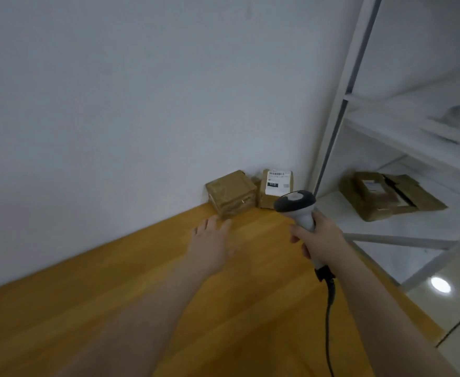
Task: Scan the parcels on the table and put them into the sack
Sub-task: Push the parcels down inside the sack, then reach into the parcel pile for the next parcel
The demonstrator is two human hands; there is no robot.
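Parcels not yet sacked: taped box (231, 193) and labelled parcel (275, 189), side by side at far corner of wooden table (114, 308), against wall. Left hand (211, 240) empty, fingers straight, stretched toward taped box. Right hand (318, 239) wrapped round barcode scanner (296, 204). Sack out of view.

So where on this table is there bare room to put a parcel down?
Bare table runs along the wall left of the taped box, and between the forearms. The far corner is crowded: taped box and labelled parcel side by side, left hand and scanner right in front.
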